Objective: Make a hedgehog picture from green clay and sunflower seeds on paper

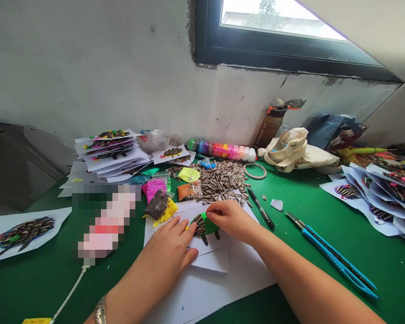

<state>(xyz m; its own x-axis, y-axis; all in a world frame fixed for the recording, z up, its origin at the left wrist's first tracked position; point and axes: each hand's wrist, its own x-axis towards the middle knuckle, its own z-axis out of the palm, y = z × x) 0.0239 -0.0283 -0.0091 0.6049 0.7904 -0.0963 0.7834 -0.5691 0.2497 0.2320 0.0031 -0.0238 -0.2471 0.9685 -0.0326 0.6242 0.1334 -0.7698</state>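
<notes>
A small white sheet [214, 261] lies on larger white paper [243, 288] in front of me. On it is a flat green clay shape [210, 228], its left part covered with striped sunflower seeds [199, 223] and two dark seeds below it like legs. My left hand [170, 247] rests flat on the sheet, fingers stretched out, fingertips touching the left side of the seeded shape. Over the shape's right part, my right hand [231, 219] has thumb and forefinger pinched together; whatever is between them is hidden. A heap of loose sunflower seeds [222, 177] lies just beyond.
Packets of coloured clay [157, 204] lie left of the heap. On the right are a black pen [261, 209], a blue cutter [334, 258] with its blade out, and a tape roll [255, 171]. Stacks of seed pictures [116, 159] stand at both sides. A bottle [272, 126] leans by the wall.
</notes>
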